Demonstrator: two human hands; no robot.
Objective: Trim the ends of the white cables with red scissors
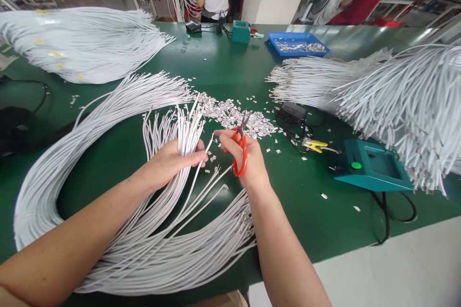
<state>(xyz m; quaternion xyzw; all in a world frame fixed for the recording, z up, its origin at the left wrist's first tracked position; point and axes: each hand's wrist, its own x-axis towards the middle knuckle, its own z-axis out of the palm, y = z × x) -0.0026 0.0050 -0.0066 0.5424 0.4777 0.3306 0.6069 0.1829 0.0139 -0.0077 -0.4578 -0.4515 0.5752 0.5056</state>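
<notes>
My left hand [176,160] is closed around a bundle of white cables [188,129], whose cut ends point up and away from me. One single cable [206,152] stands off from the bundle, between my two hands. My right hand [243,151] has red-handled scissors [240,153] hooked on its fingers, blades pointing away from me. The thumb and index finger of that hand are at the tip of the single cable. Below both hands lies a long curved hank of white cables [173,264] with loose ends near my right wrist.
Small white scraps [234,115] are heaped beyond my hands on the green table [216,67]. Cable bundles [90,43] lie left and right. At right sit a teal device [374,165] and yellow-handled pliers [315,146]. A blue tray [298,44] stands behind; two people are farther back.
</notes>
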